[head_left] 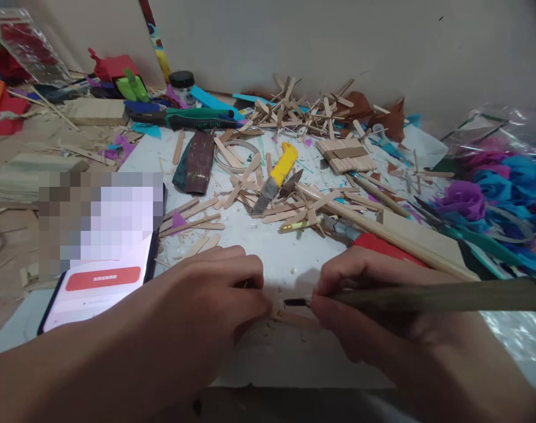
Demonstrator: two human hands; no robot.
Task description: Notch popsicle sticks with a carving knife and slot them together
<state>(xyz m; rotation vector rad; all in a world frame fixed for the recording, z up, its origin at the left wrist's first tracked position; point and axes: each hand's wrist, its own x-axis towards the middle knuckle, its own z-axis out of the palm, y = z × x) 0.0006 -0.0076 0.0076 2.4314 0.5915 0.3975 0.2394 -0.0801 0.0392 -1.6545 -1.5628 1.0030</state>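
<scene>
Right in the thick of it, between the two hands, a slim wooden strip [297, 318] is seen, its left end pinched in the left hand [221, 291], fingers curled closed. And at three o'clock, a long-handled tool [448, 295] is gripped pen-fashion in the right hand [369, 335], its dark tip pointed at nine, just by the strip; whether the two are touching cannot be told. The white counter [290, 252] is crowded! Straight up at twelve, a yellow knife [282, 169] is laid over loose sticks [290, 212]; at one, a neat stick bundle [345, 154] is spotted. At ten, a lit phone [103, 305] is lying near the left forearm, and at two, colourful flowers [459, 200] are massed.
</scene>
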